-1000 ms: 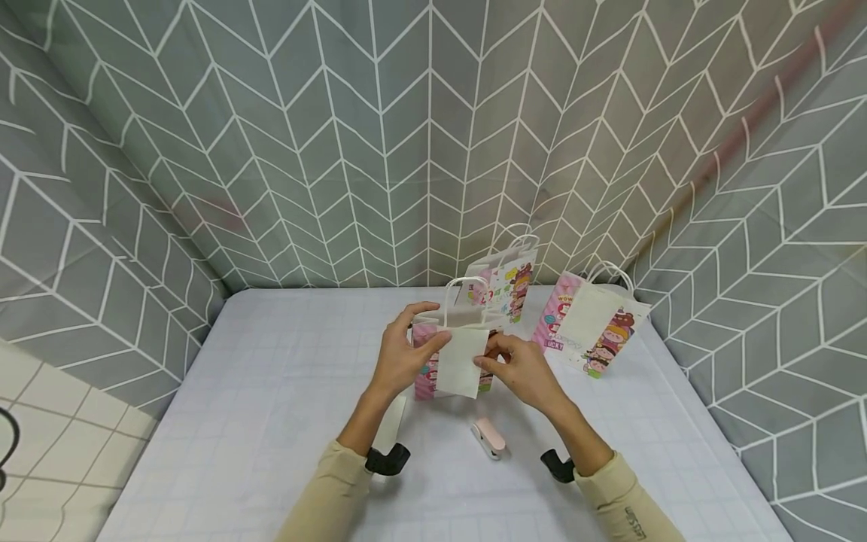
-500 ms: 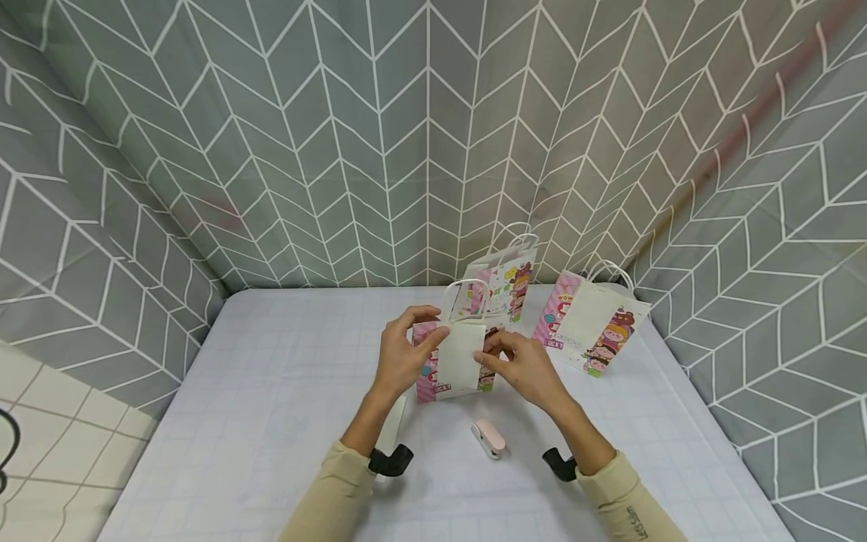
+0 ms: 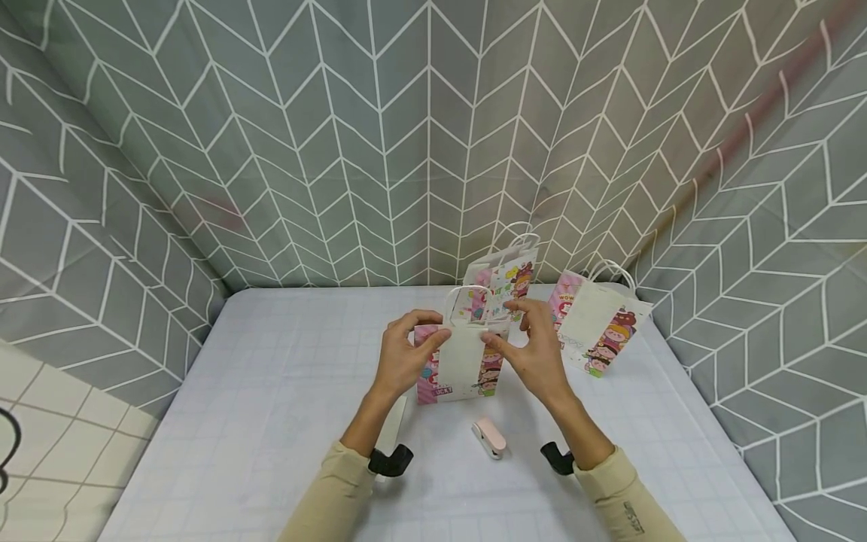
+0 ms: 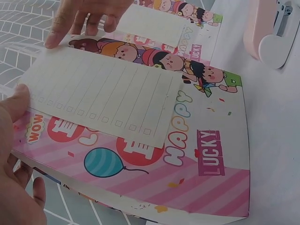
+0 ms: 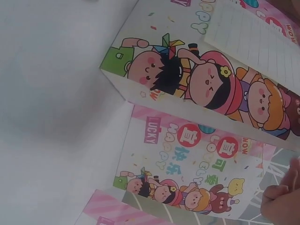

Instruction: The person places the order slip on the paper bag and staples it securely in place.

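Observation:
A paper bag (image 3: 428, 376) with pink stripes and cartoon figures stands upright mid-table, its white handle up. Against its front lies a white lined note sheet (image 4: 103, 89) with small checkboxes, near the top edge. My left hand (image 3: 401, 357) grips the bag's upper left, thumb on the sheet and fingers round behind. The thumb of my right hand (image 3: 538, 352) touches the sheet's upper right corner. Its other fingers (image 5: 281, 197) are bent beyond the bag's side, spread away from the thumb. Just in front of the bag lies a pink stapler (image 3: 489, 438).
Behind stands another printed bag (image 3: 518, 278) with white handles. To the right is a similar bag (image 3: 612, 339) with a white sheet on its front. White paper (image 3: 393, 425) lies partly under my left wrist. A patterned grey curtain (image 3: 427, 150) borders the table.
My right hand has moved from the sheet's right edge up to its upper corner, its fingers spreading. The bag's front has turned slightly, showing more figures. My left hand keeps its grip.

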Action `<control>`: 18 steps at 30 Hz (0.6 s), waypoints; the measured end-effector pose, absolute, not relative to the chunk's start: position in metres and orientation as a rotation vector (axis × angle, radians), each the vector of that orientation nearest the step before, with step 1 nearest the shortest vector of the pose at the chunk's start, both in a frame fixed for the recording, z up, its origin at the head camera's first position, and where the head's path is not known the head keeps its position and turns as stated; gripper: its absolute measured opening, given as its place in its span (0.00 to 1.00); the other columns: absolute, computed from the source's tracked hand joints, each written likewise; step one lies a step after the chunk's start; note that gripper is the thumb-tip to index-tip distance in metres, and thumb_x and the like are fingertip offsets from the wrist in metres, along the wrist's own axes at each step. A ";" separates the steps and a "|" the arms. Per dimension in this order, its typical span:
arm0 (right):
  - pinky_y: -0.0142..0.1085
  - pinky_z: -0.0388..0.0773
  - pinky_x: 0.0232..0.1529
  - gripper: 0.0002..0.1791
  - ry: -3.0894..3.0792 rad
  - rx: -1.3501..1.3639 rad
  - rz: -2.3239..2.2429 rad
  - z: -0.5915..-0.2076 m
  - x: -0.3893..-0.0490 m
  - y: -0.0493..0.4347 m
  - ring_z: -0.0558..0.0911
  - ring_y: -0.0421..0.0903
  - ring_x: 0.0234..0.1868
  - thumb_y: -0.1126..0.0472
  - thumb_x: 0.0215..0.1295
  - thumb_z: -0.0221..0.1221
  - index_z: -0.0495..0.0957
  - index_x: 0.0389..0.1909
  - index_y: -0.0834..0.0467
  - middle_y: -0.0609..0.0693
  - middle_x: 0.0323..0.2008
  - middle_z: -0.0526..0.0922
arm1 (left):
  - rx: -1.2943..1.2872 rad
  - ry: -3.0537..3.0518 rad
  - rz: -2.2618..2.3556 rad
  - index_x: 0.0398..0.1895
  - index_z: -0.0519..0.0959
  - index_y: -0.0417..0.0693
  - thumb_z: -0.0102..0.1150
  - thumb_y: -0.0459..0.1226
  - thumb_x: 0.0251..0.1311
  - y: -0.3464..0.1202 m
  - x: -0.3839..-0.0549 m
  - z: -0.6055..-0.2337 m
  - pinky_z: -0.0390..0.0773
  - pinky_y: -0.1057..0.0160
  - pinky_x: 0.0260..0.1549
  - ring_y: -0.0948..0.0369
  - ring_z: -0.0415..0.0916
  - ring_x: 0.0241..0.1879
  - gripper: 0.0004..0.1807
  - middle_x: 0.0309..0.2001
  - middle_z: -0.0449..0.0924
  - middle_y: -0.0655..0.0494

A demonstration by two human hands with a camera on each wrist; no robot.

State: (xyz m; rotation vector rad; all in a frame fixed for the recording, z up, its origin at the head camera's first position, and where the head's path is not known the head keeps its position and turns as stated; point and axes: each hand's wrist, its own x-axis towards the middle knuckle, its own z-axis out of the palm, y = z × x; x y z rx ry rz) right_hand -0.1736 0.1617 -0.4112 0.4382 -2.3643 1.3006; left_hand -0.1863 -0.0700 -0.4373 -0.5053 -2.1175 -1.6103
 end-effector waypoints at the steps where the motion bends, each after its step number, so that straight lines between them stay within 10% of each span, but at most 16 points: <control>1: 0.42 0.63 0.43 0.28 -2.371 0.453 1.293 -0.411 -0.174 0.162 0.68 0.50 0.44 0.55 0.56 0.75 0.77 0.57 0.54 0.52 0.51 0.74 | -0.506 -2.112 -1.618 0.43 0.85 0.48 0.72 0.41 0.58 -0.070 -0.186 -0.438 0.64 0.45 0.59 0.57 0.79 0.50 0.12 0.44 0.87 0.59; 18: 0.39 0.70 0.40 0.10 -2.388 0.499 1.286 -0.409 -0.173 0.159 0.72 0.43 0.38 0.55 0.63 0.69 0.87 0.44 0.53 0.43 0.39 0.81 | -0.474 -2.140 -1.619 0.40 0.85 0.45 0.72 0.44 0.59 -0.068 -0.185 -0.439 0.59 0.41 0.62 0.54 0.76 0.52 0.13 0.41 0.87 0.57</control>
